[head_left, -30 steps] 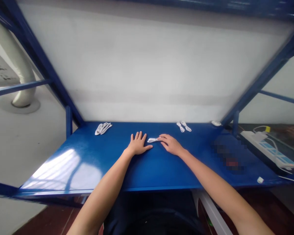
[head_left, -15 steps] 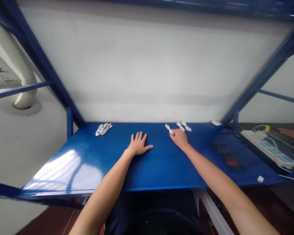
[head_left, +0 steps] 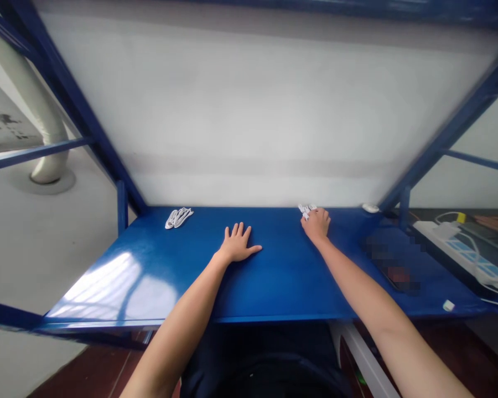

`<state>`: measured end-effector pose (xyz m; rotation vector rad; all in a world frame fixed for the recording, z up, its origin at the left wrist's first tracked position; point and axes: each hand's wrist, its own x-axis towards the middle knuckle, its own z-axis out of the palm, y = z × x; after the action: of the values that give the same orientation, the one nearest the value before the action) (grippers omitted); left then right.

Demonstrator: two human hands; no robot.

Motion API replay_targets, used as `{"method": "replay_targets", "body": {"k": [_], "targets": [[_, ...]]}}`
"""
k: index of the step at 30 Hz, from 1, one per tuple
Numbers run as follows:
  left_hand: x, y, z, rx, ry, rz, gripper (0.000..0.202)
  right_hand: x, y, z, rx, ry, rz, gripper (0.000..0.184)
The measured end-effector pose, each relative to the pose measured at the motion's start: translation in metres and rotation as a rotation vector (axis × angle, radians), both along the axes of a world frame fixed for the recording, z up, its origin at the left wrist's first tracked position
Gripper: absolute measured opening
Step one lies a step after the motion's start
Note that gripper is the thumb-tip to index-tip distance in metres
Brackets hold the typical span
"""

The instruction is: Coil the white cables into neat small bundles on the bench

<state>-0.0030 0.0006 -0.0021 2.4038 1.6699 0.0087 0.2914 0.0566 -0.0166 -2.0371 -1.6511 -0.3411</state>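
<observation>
My left hand (head_left: 237, 243) lies flat on the blue table (head_left: 282, 287), fingers spread, touching nothing else. My right hand (head_left: 315, 224) sits at the table's back edge, fingers curled over a small heap of white cable bundles (head_left: 306, 209), which it mostly hides. Only their ends show past my fingertips. Farther left, a coiled white cable bundle (head_left: 178, 218) lies alone near the back edge, well away from both hands.
A white power strip (head_left: 460, 254) lies at the right, beyond a pixelated dark object (head_left: 392, 262) on the table. A small white object (head_left: 370, 208) sits at the back right corner. Blue steel posts frame a white board behind. Another person's hand (head_left: 493, 224) shows at far right.
My right hand has moved back and right, and the small white bundle from mid-table now lies in the heap at the back. My left hand has stayed in place.
</observation>
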Motion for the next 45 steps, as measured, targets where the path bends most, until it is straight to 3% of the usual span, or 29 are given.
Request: {"method": "replay_targets", "body": {"k": [15,19,22,26,29,33,45], "targets": [[0.001,-0.002,0.001,-0.01,-0.008,-0.001,0.101,0.002,0.0,-0.004,0.034,0.001,0.067,0.03],[0.0,0.005,-0.001,-0.027,-0.059,0.035,0.088,0.004,-0.006,-0.006,0.103,0.052,0.111,0.036],[-0.018,0.016,-0.001,0.029,-0.075,0.233,0.081,0.003,-0.014,-0.005,0.134,0.072,0.122,0.037],[-0.07,0.029,0.002,0.25,0.023,0.632,0.069,-0.008,-0.023,-0.002,0.074,0.02,0.193,0.031],[-0.11,0.032,0.003,0.364,0.049,0.731,0.055,-0.019,-0.027,-0.002,0.025,-0.046,0.275,0.029],[-0.131,0.034,0.0,0.454,0.058,0.709,0.05,-0.025,-0.028,-0.003,0.019,-0.045,0.308,0.03],[-0.121,0.031,0.003,0.434,0.105,0.56,0.053,-0.021,-0.025,-0.005,0.017,-0.046,0.338,0.027]]}}
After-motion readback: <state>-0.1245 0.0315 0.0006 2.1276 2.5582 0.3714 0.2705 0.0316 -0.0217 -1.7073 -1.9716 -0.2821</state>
